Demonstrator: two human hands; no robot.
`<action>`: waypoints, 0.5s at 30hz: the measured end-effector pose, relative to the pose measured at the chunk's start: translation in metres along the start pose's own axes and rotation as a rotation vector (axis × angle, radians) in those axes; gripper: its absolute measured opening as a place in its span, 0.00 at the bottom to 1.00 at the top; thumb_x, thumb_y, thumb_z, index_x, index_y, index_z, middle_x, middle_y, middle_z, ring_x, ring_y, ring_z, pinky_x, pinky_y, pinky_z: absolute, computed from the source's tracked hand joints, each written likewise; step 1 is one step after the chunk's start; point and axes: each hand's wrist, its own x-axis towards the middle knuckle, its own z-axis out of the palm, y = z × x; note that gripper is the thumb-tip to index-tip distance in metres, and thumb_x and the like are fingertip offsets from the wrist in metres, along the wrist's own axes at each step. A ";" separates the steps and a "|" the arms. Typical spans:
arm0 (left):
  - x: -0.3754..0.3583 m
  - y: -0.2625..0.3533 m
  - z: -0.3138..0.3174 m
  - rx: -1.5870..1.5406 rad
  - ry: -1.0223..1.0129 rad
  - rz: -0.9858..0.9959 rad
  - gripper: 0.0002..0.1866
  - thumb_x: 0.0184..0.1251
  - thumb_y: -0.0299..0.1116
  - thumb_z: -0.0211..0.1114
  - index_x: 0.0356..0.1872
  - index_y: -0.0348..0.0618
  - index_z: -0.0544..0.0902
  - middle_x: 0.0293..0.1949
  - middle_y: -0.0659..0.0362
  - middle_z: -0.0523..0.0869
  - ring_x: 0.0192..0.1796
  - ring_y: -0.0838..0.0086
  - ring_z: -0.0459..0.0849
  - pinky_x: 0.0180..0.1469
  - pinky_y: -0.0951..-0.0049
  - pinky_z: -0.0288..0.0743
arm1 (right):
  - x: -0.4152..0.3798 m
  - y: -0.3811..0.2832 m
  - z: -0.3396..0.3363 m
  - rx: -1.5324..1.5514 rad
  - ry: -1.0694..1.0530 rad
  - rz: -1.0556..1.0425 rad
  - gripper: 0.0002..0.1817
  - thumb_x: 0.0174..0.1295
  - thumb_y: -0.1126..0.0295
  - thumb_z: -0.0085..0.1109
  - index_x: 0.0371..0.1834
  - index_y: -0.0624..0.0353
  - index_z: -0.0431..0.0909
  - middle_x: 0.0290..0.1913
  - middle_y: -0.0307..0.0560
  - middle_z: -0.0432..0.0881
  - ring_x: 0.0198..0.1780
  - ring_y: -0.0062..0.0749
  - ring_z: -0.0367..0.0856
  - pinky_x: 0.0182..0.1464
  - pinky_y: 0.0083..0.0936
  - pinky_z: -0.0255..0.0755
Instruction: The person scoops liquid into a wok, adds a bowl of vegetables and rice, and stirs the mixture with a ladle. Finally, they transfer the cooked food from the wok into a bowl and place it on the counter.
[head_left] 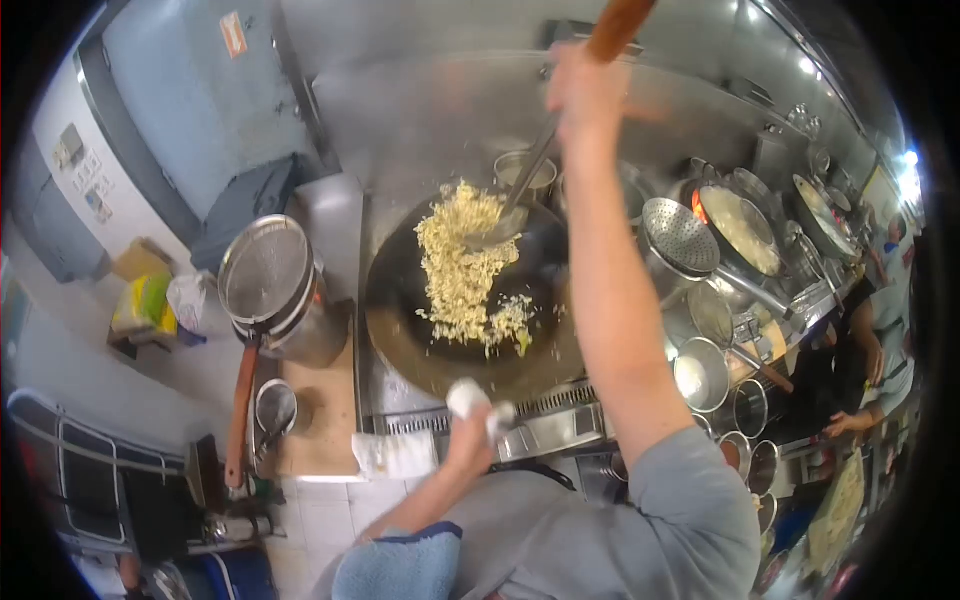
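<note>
Steel wall (430, 110); pale tiled floor (320, 520); bright ceiling lights (808, 66).

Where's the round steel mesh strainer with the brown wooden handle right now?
Head view, person's left side: the mesh strainer sits atop a deep metal pot, left of the large dark metal wok.

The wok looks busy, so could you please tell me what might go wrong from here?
Food reaches the far edge of the wok, so bits may spill over. The left hand is at the near rim with a white cloth; if that slipped, fingers could touch metal that is probably hot.
</note>
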 end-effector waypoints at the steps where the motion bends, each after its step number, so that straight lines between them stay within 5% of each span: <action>1: 0.005 0.008 -0.001 -0.031 0.024 -0.025 0.15 0.68 0.36 0.52 0.53 0.49 0.65 0.46 0.58 0.78 0.42 0.71 0.82 0.28 0.75 0.73 | -0.004 -0.019 0.001 0.077 -0.043 0.008 0.11 0.53 0.76 0.58 0.17 0.56 0.67 0.11 0.31 0.61 0.09 0.18 0.57 0.12 0.19 0.49; 4: 0.064 0.050 0.015 -0.106 0.132 -0.034 0.12 0.65 0.37 0.56 0.46 0.47 0.71 0.37 0.58 0.80 0.38 0.74 0.80 0.29 0.76 0.70 | -0.053 -0.018 -0.010 0.093 -0.087 0.018 0.14 0.57 0.75 0.56 0.17 0.55 0.64 0.11 0.31 0.60 0.09 0.17 0.58 0.12 0.18 0.51; 7: 0.115 0.033 -0.013 0.040 0.003 -0.039 0.11 0.63 0.39 0.56 0.43 0.47 0.72 0.33 0.60 0.81 0.32 0.75 0.80 0.25 0.76 0.69 | -0.104 0.089 -0.026 -0.010 -0.165 0.258 0.12 0.54 0.75 0.59 0.19 0.55 0.66 0.11 0.34 0.66 0.10 0.18 0.62 0.13 0.18 0.55; 15: 0.108 0.044 -0.012 0.141 -0.026 -0.270 0.13 0.59 0.45 0.57 0.36 0.48 0.77 0.28 0.60 0.82 0.27 0.74 0.82 0.18 0.78 0.67 | -0.069 0.110 -0.064 0.119 -0.155 0.165 0.15 0.55 0.77 0.59 0.18 0.54 0.62 0.11 0.34 0.62 0.09 0.17 0.58 0.11 0.19 0.51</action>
